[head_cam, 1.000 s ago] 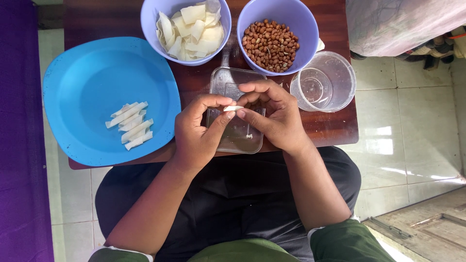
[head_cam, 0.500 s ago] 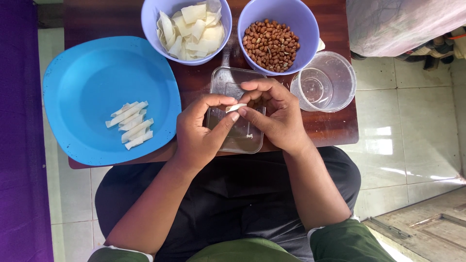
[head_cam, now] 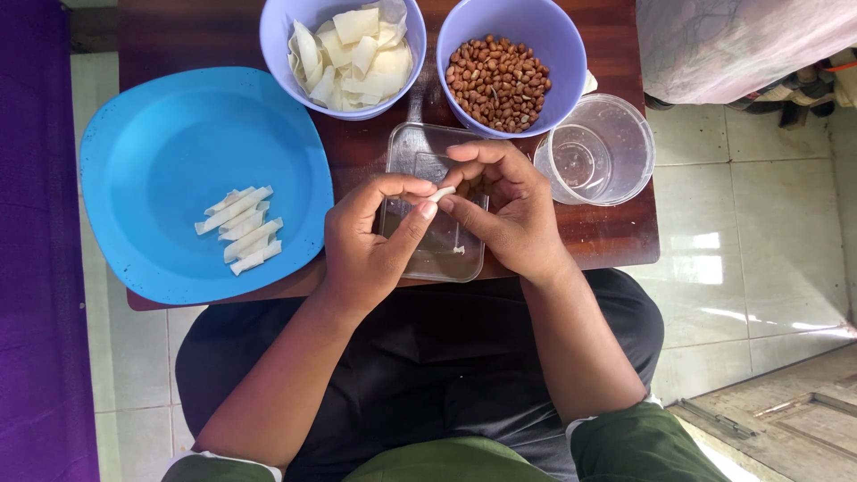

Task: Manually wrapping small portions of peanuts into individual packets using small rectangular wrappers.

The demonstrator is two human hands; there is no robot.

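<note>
Both the left hand (head_cam: 370,245) and right hand (head_cam: 504,214) pinch a small white dough roll (head_cam: 443,193); squeezed too hard, it probably tears or drops into the clear rectangular plastic tray (head_cam: 446,259).

Small shifts at the fingertips only

Rolled pale wrapper (head_cam: 444,192) turned a little between the hands — left thumb (head_cam: 412,225) slid up under it, right fingers (head_cam: 473,161) curled closer over its end — barely moved otherwise.

A bright blue plate (head_cam: 178,152) carries pale cream rolled strips (head_cam: 239,230) on a dark reddish-brown wooden table (head_cam: 616,228). Two lavender bowls hold off-white wrappers (head_cam: 353,54) and speckled brown peanuts (head_cam: 498,82), beside a clear colourless tub (head_cam: 596,150). A purple cloth (head_cam: 36,268) borders pale grey-green floor tiles (head_cam: 759,259).
</note>
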